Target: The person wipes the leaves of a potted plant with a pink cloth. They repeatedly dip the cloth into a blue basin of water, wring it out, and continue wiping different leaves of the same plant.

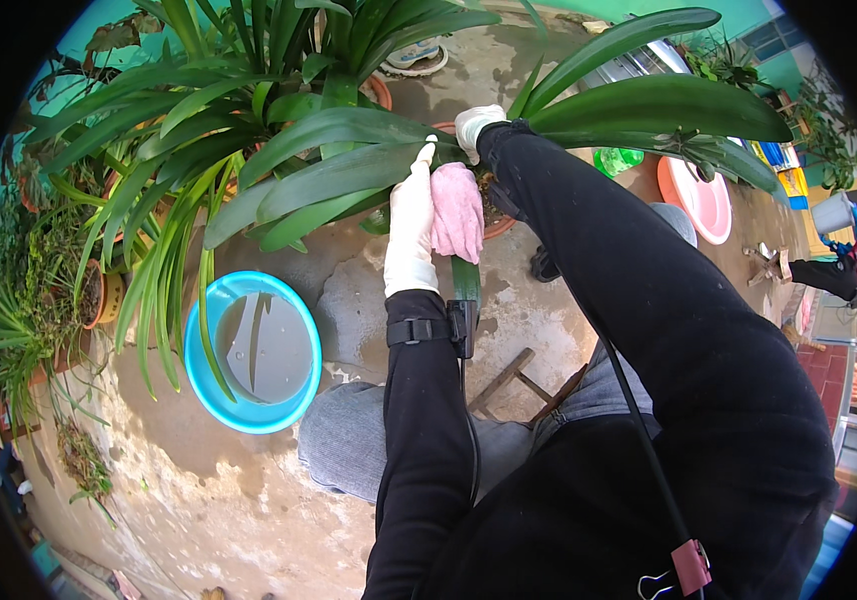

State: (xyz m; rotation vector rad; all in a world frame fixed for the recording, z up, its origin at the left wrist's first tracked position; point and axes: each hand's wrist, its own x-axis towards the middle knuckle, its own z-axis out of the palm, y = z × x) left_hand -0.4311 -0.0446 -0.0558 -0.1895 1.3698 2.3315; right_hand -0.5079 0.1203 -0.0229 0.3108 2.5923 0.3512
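Note:
My left hand (412, 217), in a white glove, holds a damp-looking pink cloth (458, 214) against the broad strap leaves (346, 176) of a potted plant. Its fingertips point up to where these leaves meet the plant's middle. My right hand (479, 129), gloved too, is curled at the base of the leaves, and its fingers are partly hidden by the wrist and sleeve. Long dark green leaves (653, 112) spread out to the right beyond it. Below my hands, the rim of the plant's terracotta-coloured pot (500, 228) shows, with soil inside.
A blue basin (314, 375) of cloudy water stands left on the wet concrete floor (248, 510). More potted plants (166, 142) crowd the left and back. A pink basin (706, 202), a green plastic item (618, 160) and another person's leg (826, 276) are at right. A wooden stool (507, 382) shows between my legs.

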